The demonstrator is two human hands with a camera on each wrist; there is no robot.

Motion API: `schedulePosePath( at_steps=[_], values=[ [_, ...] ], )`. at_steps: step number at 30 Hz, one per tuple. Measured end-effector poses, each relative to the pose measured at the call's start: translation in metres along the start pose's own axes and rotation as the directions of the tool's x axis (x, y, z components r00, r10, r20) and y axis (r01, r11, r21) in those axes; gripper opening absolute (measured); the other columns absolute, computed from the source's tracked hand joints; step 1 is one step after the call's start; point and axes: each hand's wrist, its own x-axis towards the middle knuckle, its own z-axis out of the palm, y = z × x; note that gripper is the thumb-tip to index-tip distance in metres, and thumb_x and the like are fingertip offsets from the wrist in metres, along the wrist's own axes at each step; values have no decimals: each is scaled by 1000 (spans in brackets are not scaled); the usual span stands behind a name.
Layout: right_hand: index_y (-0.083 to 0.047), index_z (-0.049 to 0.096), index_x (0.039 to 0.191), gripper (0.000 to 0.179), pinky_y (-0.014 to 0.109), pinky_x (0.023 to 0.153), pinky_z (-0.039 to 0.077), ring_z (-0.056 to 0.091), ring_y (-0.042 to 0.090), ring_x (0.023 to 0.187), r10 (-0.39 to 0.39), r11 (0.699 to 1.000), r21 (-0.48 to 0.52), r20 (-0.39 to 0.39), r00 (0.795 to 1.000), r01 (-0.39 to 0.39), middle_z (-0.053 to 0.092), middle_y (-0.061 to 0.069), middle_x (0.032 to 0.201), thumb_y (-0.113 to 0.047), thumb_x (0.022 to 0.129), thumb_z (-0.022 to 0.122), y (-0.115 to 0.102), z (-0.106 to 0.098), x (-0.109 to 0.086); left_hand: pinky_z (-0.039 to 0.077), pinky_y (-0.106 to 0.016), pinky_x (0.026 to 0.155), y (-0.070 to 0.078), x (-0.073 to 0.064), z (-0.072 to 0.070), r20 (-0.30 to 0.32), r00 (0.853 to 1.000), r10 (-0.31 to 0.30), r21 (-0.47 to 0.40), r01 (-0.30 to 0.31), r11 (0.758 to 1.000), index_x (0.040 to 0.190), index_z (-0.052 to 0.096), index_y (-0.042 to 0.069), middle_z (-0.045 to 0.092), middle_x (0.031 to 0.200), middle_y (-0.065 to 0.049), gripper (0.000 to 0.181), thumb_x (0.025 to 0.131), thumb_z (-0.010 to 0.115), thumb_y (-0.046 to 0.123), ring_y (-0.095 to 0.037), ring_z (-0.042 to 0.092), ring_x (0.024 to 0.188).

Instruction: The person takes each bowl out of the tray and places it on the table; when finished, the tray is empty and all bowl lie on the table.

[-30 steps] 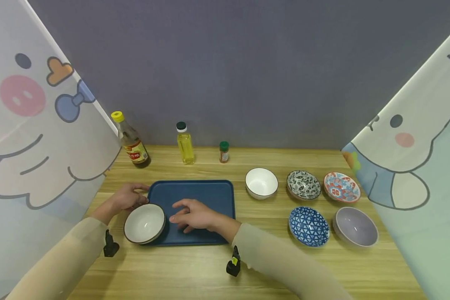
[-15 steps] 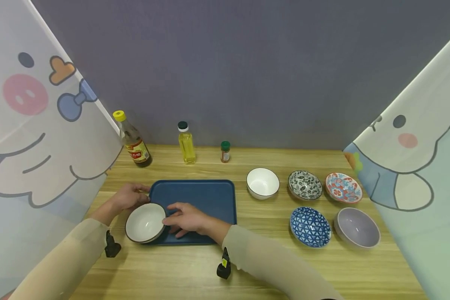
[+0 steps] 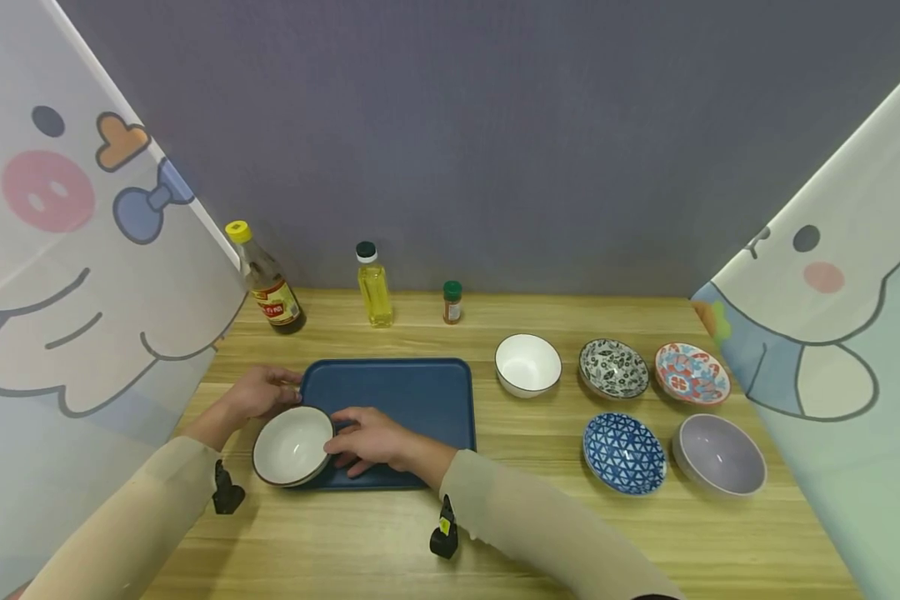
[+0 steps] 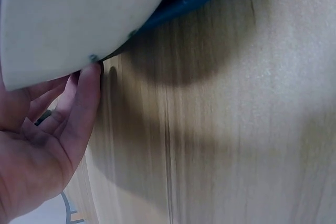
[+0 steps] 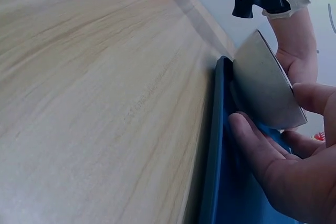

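Observation:
A white bowl (image 3: pixel 291 447) with a thin dark rim stands over the front left corner of the blue tray (image 3: pixel 390 371), overhanging its edge. My left hand (image 3: pixel 258 392) holds the bowl from behind on the left; its fingertips (image 4: pixel 92 72) bend in under the side and the thumb is hidden. On the opposite side my right hand (image 3: pixel 375 437) grips the bowl, one digit at the rim and others against the lower wall. In the right wrist view the bowl's outer wall (image 5: pixel 262 90) slopes above the tray, between both hands.
A yellow-capped sauce bottle (image 3: pixel 273 292), an oil bottle (image 3: pixel 375 292) and a green-capped spice jar (image 3: pixel 452 304) line the back. On the right are another white bowl (image 3: pixel 528 367), black-patterned (image 3: pixel 613 369), red-patterned (image 3: pixel 692 373), blue-patterned (image 3: pixel 624 454) and lilac (image 3: pixel 720 457) bowls.
My right hand has moved left across the tray, from beside the bowl to its right rim, and stays there. The left hand and bowl hardly differ.

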Motion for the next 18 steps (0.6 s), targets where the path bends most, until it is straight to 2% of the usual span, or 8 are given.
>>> schedulePosePath(
  at_steps=[8, 18],
  values=[
    [-12, 43, 156, 67, 48, 74, 62, 72, 40, 99, 2, 999, 32, -17, 1000, -1, 72, 9, 117, -12, 94, 67, 0, 8, 3, 56, -29, 64, 0, 1, 1, -19, 1000, 4, 28, -3, 1000, 137, 55, -15, 69, 93, -12, 49, 93, 69, 3, -13, 67, 76],
    [-15, 49, 152, 67, 45, 69, 62, 74, 31, 82, -11, 992, 126, -87, 996, 22, 73, 10, 103, -5, 88, 67, 6, 16, 8, 55, -29, 64, -2, 2, 1, -32, 999, 25, 47, -24, 999, 134, 57, -14, 70, 92, -12, 48, 91, 71, 3, -13, 66, 76]
  ],
)
